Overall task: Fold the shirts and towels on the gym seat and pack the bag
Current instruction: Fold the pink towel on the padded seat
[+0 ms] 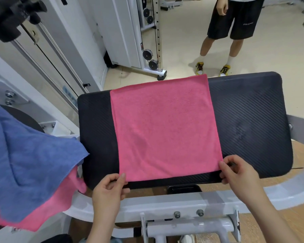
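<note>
**Pink towel (165,128) spread on the gym seat (249,120), a hand at each near corner**

At the left edge of the frame a blue towel (30,163) hangs in loose folds. It lies over a second pink cloth (47,209), which shows beneath it at the lower left. Both sit just beside the left end of the gym seat; what carries them is hidden.

Right of them, at lower centre, the left hand (109,192) pinches the near left corner of the pink towel. Its thumb is on top and its fingers are curled under the seat's front edge.

The pink towel lies flat and smooth across the middle of the black ribbed gym seat. Its far edge reaches the seat's back rim, and its near edge stops just short of the front rim. Bare padding shows on either side, more of it to the right.

Below the seat runs the white machine frame (165,204), with two bolts showing.

At lower right the right hand (239,174) grips the near right corner of the pink towel between thumb and curled fingers.

In the upper middle a cable machine (147,54) with black pulleys stands on the pale floor. At the upper right a person (232,20) in black shorts, white socks and yellow shoes stands behind the seat.
</note>
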